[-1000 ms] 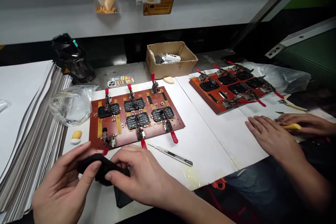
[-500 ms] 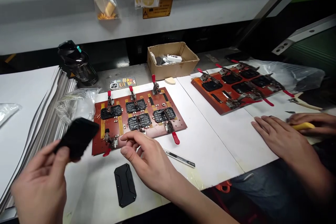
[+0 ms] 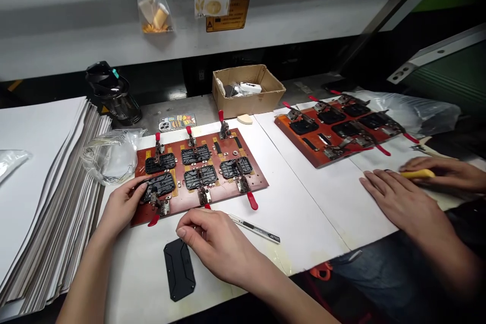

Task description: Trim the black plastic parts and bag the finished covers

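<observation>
My left hand grips the left edge of a black plastic cover plate, whose ribbed face points up. The plate lies at the front left corner of a reddish-brown clamping board, beside a toggle clamp with a red handle. Several similar black plates sit on the board, with clamps over them. My right hand hovers in front of the board, fingers loosely curled and nothing visible in them. Below it lies a black plate, grooved face up, its upper corner partly hidden by the hand.
A utility knife lies right of my right hand. Paper sheets are stacked at left by a plastic bag. Behind stands a cardboard box. At right, a co-worker's hands and yellow-handled tool are near another clamping board.
My left hand has carried the black plate forward and right, down onto the board's front left corner. My right hand has shifted slightly toward me. The co-worker's yellow-handled tool has moved left.
</observation>
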A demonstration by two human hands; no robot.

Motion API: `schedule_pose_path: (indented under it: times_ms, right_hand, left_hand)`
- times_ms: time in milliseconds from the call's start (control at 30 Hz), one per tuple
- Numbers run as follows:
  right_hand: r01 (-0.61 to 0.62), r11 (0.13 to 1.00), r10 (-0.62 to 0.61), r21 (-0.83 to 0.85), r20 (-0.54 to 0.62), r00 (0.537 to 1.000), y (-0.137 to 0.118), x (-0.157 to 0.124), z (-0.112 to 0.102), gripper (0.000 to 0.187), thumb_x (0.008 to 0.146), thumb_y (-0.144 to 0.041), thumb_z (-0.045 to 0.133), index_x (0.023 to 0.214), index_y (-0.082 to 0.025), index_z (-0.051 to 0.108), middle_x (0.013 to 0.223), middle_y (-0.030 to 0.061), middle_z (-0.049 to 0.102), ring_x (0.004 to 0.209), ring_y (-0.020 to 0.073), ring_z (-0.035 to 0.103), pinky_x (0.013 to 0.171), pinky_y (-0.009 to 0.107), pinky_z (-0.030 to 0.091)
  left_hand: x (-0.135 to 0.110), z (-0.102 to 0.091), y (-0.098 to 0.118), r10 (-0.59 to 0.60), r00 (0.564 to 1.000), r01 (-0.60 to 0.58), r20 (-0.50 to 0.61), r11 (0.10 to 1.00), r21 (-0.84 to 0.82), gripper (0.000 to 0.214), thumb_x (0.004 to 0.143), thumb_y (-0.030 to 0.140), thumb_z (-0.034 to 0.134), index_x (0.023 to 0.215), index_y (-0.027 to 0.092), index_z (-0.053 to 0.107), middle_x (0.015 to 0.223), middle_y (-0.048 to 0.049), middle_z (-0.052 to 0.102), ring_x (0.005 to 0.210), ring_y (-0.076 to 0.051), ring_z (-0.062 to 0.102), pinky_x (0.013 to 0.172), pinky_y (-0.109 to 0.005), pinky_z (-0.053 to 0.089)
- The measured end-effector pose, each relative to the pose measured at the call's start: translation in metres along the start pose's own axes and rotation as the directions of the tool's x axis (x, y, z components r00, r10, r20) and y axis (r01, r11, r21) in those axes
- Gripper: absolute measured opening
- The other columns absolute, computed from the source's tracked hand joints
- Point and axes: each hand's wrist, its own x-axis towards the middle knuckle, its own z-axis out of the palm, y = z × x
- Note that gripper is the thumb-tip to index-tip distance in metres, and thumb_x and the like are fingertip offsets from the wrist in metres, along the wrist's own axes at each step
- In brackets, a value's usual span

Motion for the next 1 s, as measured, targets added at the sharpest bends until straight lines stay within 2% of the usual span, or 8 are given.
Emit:
schedule_pose_path:
  times_ms: [200, 333, 500, 600, 733, 833, 900, 1000]
  right_hand:
    - [-0.060, 0.996, 0.063, -0.068, 0.045, 0.997, -0.001, 0.010, 0.008, 0.022, 0.100, -0.035, 0.056, 0.087, -0.022, 0.069, 0.080, -0.0040, 0.070, 0.068, 0.0098, 0.057, 0.062, 0.023, 0.032]
    - [-0.196, 0.981, 0.196, 0.006, 0.057, 0.979, -0.003, 0.030, 0.017, 0.045, 0.104, -0.052, 0.043, 0.084, -0.021, 0.069, 0.073, -0.0013, 0.071, 0.063, 0.0110, 0.059, 0.059, 0.023, 0.033]
    - [-0.291, 0.955, 0.269, 0.061, 0.246, 0.931, -0.006, 0.055, 0.036, 0.076, 0.101, -0.071, 0.023, 0.075, -0.017, 0.070, 0.063, 0.0033, 0.069, 0.056, 0.0122, 0.062, 0.058, 0.023, 0.040]
    - [-0.360, 0.925, 0.291, 0.124, 0.377, 0.879, -0.001, 0.064, 0.051, 0.067, 0.099, -0.070, 0.035, 0.070, -0.017, 0.065, 0.060, 0.0020, 0.066, 0.053, 0.0115, 0.060, 0.052, 0.022, 0.041]
    - [-0.508, 0.822, 0.332, 0.259, 0.508, 0.795, 0.011, 0.064, 0.066, 0.048, 0.099, -0.057, 0.041, 0.071, -0.019, 0.054, 0.059, -0.0014, 0.060, 0.043, 0.0101, 0.047, 0.043, 0.022, 0.038]
    - [-0.457, 0.887, 0.385, 0.060, 0.451, 0.806, 0.016, 0.056, 0.070, 0.048, 0.100, -0.050, 0.041, 0.065, -0.019, 0.053, 0.061, 0.0024, 0.063, 0.048, 0.0125, 0.052, 0.051, 0.025, 0.041]
    - [-0.373, 0.918, 0.395, -0.131, 0.361, 0.845, 0.018, 0.050, 0.073, 0.054, 0.102, -0.052, 0.036, 0.063, -0.018, 0.055, 0.067, 0.0083, 0.068, 0.060, 0.0184, 0.062, 0.061, 0.030, 0.045]
    - [-0.274, 0.910, 0.358, -0.310, 0.256, 0.898, 0.021, 0.047, 0.079, 0.057, 0.103, -0.052, 0.032, 0.077, -0.015, 0.066, 0.086, 0.0185, 0.073, 0.087, 0.0310, 0.070, 0.076, 0.039, 0.048]
  left_hand:
    - [-0.004, -0.002, 0.002, 0.178, 0.981, -0.188, 0.075, 0.969, 0.161, 0.051, 0.096, 0.042, 0.057, 0.146, 0.029, 0.052, 0.134, -0.0078, 0.054, 0.116, -0.026, 0.057, 0.099, -0.041, 0.048]
    - [-0.008, 0.005, -0.006, 0.235, 0.968, -0.247, 0.090, 0.956, 0.158, 0.042, 0.096, 0.033, 0.054, 0.138, 0.027, 0.057, 0.138, -0.0071, 0.051, 0.130, -0.026, 0.050, 0.112, -0.044, 0.039]
    - [-0.010, 0.008, -0.007, 0.240, 0.968, -0.248, 0.072, 0.958, 0.146, 0.041, 0.095, 0.029, 0.055, 0.136, 0.025, 0.056, 0.136, -0.0077, 0.052, 0.128, -0.026, 0.052, 0.109, -0.043, 0.043]
    - [-0.008, 0.007, -0.007, 0.245, 0.967, -0.253, 0.071, 0.957, 0.143, 0.043, 0.093, 0.025, 0.054, 0.135, 0.025, 0.057, 0.136, -0.0083, 0.052, 0.127, -0.026, 0.053, 0.109, -0.043, 0.044]
    - [-0.008, 0.008, -0.008, 0.248, 0.967, -0.254, 0.056, 0.954, 0.160, 0.042, 0.093, 0.027, 0.057, 0.135, 0.026, 0.057, 0.136, -0.0082, 0.052, 0.129, -0.027, 0.051, 0.111, -0.045, 0.042]
    - [-0.009, 0.010, -0.007, 0.241, 0.970, -0.244, 0.038, 0.954, 0.171, 0.040, 0.096, 0.035, 0.060, 0.135, 0.027, 0.057, 0.135, -0.0072, 0.052, 0.128, -0.027, 0.051, 0.112, -0.044, 0.041]
    - [-0.010, 0.010, -0.006, 0.236, 0.971, -0.238, 0.033, 0.955, 0.179, 0.039, 0.097, 0.037, 0.061, 0.135, 0.028, 0.057, 0.135, -0.0067, 0.053, 0.128, -0.026, 0.052, 0.112, -0.043, 0.041]
    - [-0.011, 0.010, -0.006, 0.232, 0.972, -0.233, 0.026, 0.954, 0.189, 0.039, 0.098, 0.036, 0.061, 0.136, 0.028, 0.057, 0.135, -0.0067, 0.053, 0.128, -0.026, 0.052, 0.112, -0.042, 0.041]
